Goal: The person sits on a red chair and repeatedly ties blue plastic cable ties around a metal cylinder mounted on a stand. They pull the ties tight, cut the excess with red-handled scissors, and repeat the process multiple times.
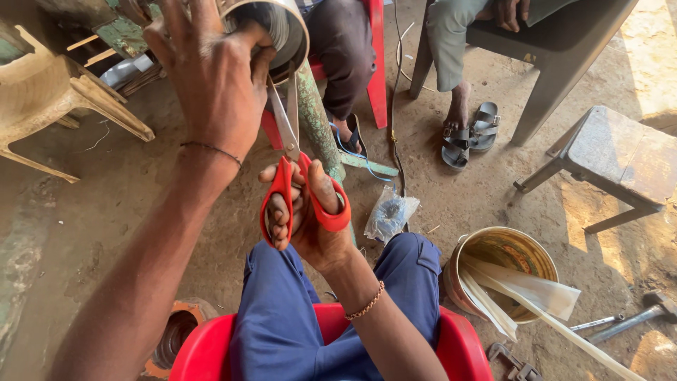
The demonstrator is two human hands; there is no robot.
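Note:
My left hand (211, 77) grips the rim of a round metal cylinder (278, 28) mounted on a green stand (317, 123), at the top centre. My right hand (303, 212) holds red-handled scissors (293, 173), fingers through the loops. The blades point up and reach the cylinder's lower edge, just beside my left thumb. I sit on a red plastic chair (465, 346) in blue trousers.
A metal bucket (504, 254) with pale strips of sheet stands at the right. A hammer (638, 314) and a wrench (511, 363) lie on the dirt floor. A plastic bag (391, 215), a wooden stool (620, 159), a tan chair (49, 92) and two seated people's legs surround me.

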